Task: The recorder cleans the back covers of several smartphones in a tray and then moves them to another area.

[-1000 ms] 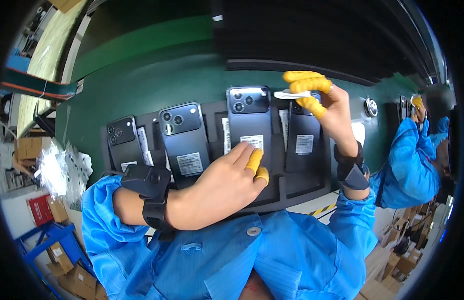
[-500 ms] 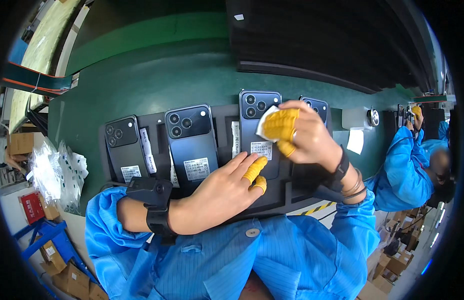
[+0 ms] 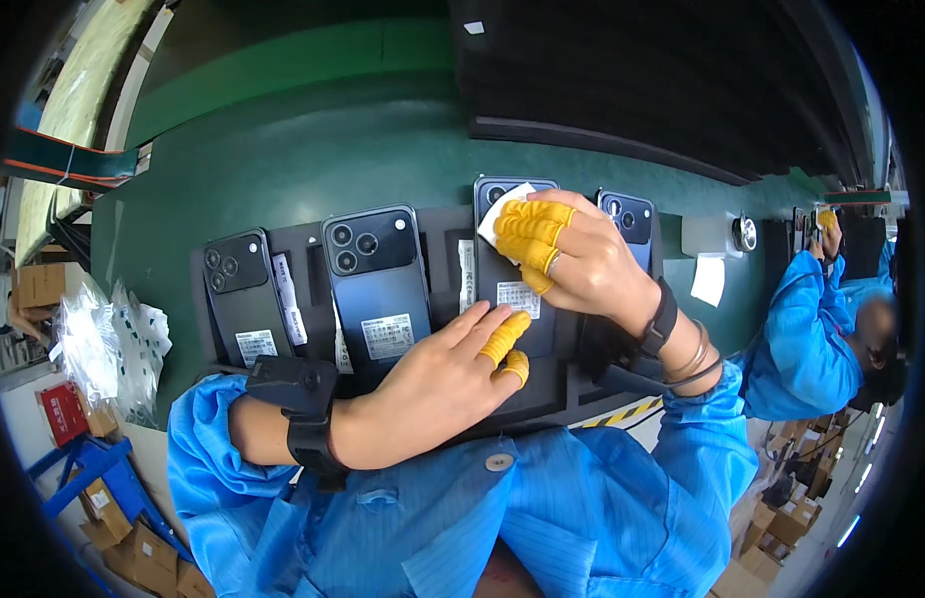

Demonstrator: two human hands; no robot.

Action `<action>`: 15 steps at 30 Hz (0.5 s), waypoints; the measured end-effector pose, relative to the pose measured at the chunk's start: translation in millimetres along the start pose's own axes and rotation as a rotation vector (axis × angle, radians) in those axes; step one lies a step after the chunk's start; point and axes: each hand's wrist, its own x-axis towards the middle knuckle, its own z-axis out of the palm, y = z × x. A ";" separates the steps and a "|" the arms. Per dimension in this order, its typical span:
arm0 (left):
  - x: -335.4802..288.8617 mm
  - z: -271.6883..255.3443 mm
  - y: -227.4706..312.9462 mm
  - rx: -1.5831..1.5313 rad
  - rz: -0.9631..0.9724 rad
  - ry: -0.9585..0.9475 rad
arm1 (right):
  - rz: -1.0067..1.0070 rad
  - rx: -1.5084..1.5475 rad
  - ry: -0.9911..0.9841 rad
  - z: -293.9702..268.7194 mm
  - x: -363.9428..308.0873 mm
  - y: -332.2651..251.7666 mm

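Note:
Several dark smartphones lie face down in a black foam tray (image 3: pixel 444 239). My right hand (image 3: pixel 567 244), with yellow finger cots, presses a folded white wipe (image 3: pixel 497 214) against the upper back of the third smartphone (image 3: pixel 542 339) from the left, partly covering its camera block. Lower on that same phone rest the outstretched fingers of my left hand (image 3: pixel 448 364), two of them in yellow cots. To the left are a blue-grey smartphone (image 3: pixel 383 289) and a darker smartphone (image 3: pixel 245 304), each with a white label. My right forearm partly hides the rightmost smartphone (image 3: pixel 627 224).
A green workbench (image 3: pixel 283 149) carries the tray, with a black raised slab (image 3: pixel 662 90) behind. At right are a translucent container (image 3: pixel 707 236) and white paper (image 3: pixel 709 281). Plastic bags (image 3: pixel 134 349) hang at the left edge. Another person (image 3: pixel 811 329) works at far right.
My right hand has slid the wipe up and left across the phone's back onto its camera area. My left hand stays in nearly the same place on the phone.

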 end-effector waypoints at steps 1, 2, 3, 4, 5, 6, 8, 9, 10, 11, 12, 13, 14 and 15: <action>0.0 0.5 -0.5 0.006 -0.003 -0.002 | -0.023 -0.015 0.037 -0.5 -0.7 -0.3; -0.6 1.0 -1.0 0.006 -0.005 -0.002 | -0.039 -0.024 0.066 -0.6 0.4 0.0; -1.4 1.9 -1.3 0.001 -0.007 -0.003 | -0.041 -0.022 0.065 -4.5 0.5 1.0; -2.0 2.4 -1.4 -0.004 -0.010 -0.004 | 0.005 -0.026 0.016 -12.0 -0.4 2.8; -1.7 1.6 -1.0 -0.004 -0.007 -0.003 | 0.056 -0.035 -0.035 -20.1 -0.4 3.8; -1.2 0.7 -0.2 -0.007 -0.009 0.000 | 0.091 -0.014 -0.006 -24.8 1.8 6.8; -0.5 0.0 0.2 -0.009 -0.009 0.003 | 0.185 -0.027 0.094 -24.9 1.6 7.6; 0.1 0.1 -0.3 -0.010 -0.006 0.003 | 0.217 -0.043 0.166 -22.5 5.6 4.9; 0.8 0.2 -0.9 -0.011 -0.003 0.003 | 0.219 -0.043 0.168 -17.8 9.1 4.3; 0.9 0.1 -0.9 -0.012 -0.001 0.000 | 0.134 -0.030 0.137 -12.7 12.5 3.5; 1.0 0.1 -1.0 -0.013 -0.001 -0.006 | 0.051 -0.016 0.107 -9.5 13.1 3.5; 1.2 0.1 -1.4 -0.014 -0.001 -0.013 | 0.031 0.033 -0.101 -8.9 9.4 3.2; 0.6 -0.5 -1.1 -0.017 -0.004 -0.016 | 0.000 -0.001 -0.066 -9.1 11.7 1.6; -0.2 -1.2 -1.1 -0.024 -0.007 -0.012 | -0.029 -0.036 -0.032 -9.4 13.9 0.1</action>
